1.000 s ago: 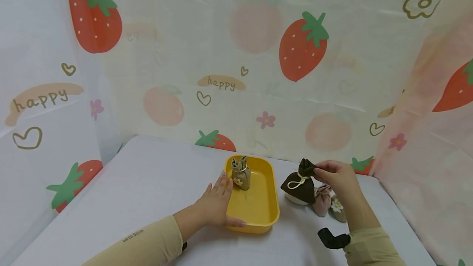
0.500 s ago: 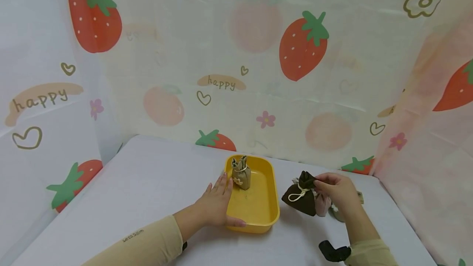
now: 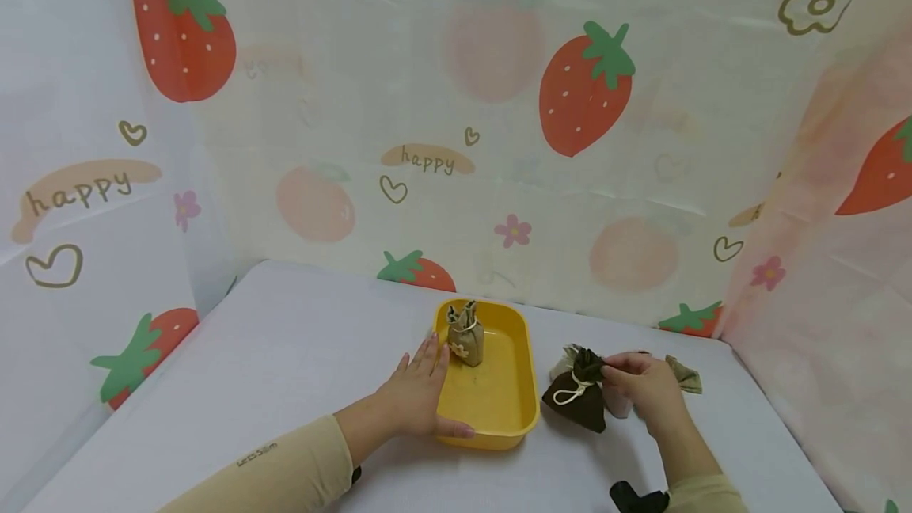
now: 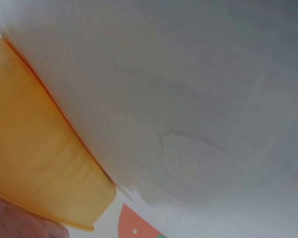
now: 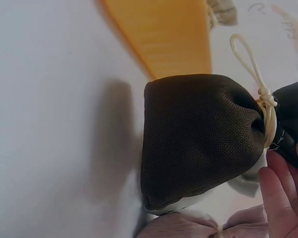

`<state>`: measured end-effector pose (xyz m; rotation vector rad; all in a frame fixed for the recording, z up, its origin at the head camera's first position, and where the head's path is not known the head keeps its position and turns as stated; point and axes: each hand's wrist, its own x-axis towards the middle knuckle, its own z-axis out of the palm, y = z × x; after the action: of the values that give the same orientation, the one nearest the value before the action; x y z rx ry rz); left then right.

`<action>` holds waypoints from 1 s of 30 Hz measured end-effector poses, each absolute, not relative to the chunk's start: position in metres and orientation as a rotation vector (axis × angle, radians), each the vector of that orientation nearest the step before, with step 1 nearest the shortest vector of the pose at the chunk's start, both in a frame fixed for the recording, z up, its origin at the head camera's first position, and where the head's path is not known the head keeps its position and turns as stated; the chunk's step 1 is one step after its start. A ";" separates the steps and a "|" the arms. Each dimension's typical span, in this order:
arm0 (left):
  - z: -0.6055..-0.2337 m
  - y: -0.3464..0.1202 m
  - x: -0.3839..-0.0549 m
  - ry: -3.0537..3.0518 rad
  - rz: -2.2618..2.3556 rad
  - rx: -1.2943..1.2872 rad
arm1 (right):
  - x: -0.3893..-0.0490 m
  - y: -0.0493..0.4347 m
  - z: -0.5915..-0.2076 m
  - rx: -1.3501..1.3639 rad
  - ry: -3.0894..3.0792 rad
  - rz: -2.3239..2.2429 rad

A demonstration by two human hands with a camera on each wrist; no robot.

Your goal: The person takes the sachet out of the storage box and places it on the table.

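Observation:
My right hand pinches the gathered top of a dark brown drawstring pouch, tied with a cream cord. In the right wrist view the pouch hangs beside the yellow tray, its shadow falling on the table. The left hand lies with straight fingers along the left rim of the yellow tray, thumb at its near end. Inside that tray, toward the far left, a tan drawstring pouch stands upright. From the left wrist, the tray's outer wall shows with part of the hand below it.
Behind the brown pouch are a pale pouch and a pink pouch, both partly hidden. The top of an olive pouch shows beyond my right hand. A printed cloth wall rises behind the white table.
My right hand has brought the brown pouch nearer to me and away from the other pouches, uncovering the pale one behind. The left hand and the tray have stayed in place.

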<state>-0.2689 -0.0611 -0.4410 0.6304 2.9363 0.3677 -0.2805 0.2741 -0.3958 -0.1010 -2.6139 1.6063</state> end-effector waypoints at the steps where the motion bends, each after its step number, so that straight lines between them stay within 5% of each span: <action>1: -0.441 -0.061 -0.269 2.938 0.372 0.635 | -0.280 0.274 -0.397 -0.112 -2.619 1.607; 30: -0.440 -0.061 -0.267 2.934 0.364 0.632 | -0.280 0.281 -0.415 -0.151 -2.590 1.691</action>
<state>-0.2672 -0.0607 -0.4400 0.6316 2.9339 0.3644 -0.2796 0.2808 -0.4146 -0.1508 -2.5903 1.6908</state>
